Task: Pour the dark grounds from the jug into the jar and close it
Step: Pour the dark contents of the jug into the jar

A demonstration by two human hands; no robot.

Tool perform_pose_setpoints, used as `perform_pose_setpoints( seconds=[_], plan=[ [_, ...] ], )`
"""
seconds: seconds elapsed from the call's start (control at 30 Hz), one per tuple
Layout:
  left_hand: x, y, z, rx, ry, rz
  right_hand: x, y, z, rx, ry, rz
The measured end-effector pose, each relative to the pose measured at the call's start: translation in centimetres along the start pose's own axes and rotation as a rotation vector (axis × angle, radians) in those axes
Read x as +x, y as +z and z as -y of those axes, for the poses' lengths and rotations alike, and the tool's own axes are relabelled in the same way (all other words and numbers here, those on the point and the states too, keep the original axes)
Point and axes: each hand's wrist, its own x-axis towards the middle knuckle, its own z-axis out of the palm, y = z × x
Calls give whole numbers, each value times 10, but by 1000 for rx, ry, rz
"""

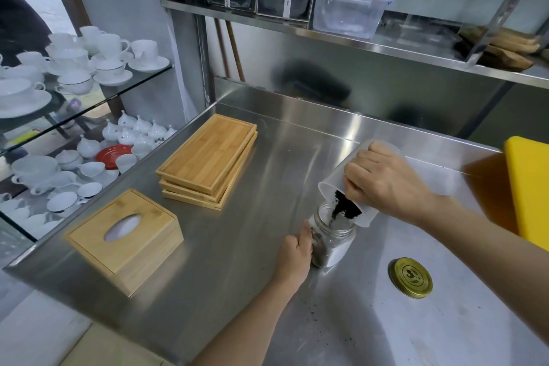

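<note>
The pour is under way: the right hand [386,181] wraps the translucent jug [368,184] from above, fingers curled over its rim, and tips it steeply so the dark grounds [344,208] slide off the lip into the mouth of the glass jar [332,238]. The left hand [297,255] is closed around the jar's left side, bracing it upright on the steel bench [237,246]. A thin layer of grounds already sits in the jar's bottom, and a few specks lie scattered on the bench in front of the jar, so some has likely missed. To do this well, keep the jug's lip right over the jar's mouth, tilt gradually so clumps don't drop all at once, and hold the jar firm. The gold lid [411,277] waits just right of the jar, within easy reach for closing.
</note>
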Motion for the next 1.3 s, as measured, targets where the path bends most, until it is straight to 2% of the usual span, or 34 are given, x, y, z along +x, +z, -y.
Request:
perform_pose_setpoints(
  seconds=[0.63, 1.3],
  plan=[
    [0, 1, 0, -1, 21, -2, -6, 3, 1, -70, -91, -56],
    [1, 1, 4, 20, 36, 0, -7, 3, 4, -46, -68, -66]
  ],
)
